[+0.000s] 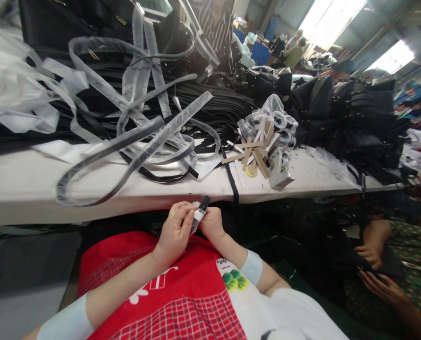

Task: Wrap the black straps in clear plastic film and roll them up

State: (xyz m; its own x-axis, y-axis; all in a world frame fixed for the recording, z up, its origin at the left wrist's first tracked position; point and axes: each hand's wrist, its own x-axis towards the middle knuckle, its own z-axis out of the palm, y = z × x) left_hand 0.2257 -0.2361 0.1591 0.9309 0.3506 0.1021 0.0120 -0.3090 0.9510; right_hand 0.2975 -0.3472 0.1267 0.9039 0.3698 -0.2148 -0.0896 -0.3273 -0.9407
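In front of the table edge, above my lap, I hold a short black strap end (204, 203) with whitish wrapping around its lower part. My left hand (177, 225) is closed, its thumb and fingers pinching the wrapped part. Curled against the other side of the strap is my right hand (212, 223), closed as well; its fingertips are mostly hidden. Beyond my hands lie long black straps in clear plastic sleeves (136, 160), looped over the table's front. A thin dark strap (231, 182) hangs over the edge just right of my hands.
Cardboard strips (260, 158) and crumpled clear plastic (272, 118) form a pile on the white table (15, 182). Black bags (316, 101) are heaped at the back right, white plastic sheeting (12, 85) at the left. A co-worker's hands (376, 269) handle black material at the right.
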